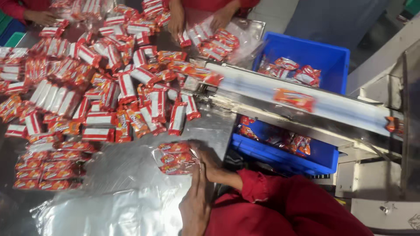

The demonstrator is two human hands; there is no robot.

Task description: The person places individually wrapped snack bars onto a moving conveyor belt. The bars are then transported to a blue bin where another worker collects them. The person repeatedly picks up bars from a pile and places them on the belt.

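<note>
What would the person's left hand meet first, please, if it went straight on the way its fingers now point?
The left hand points up the table toward the clear bag of orange packets, which its fingertips already seem to touch. Beyond that bag lies the loose pile of red-and-white packets.

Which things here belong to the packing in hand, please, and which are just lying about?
In hand:
left hand
right hand
clear bag of orange packets

Lying about:
heap of loose packets
blue crate
conveyor
flat clear bags
</note>
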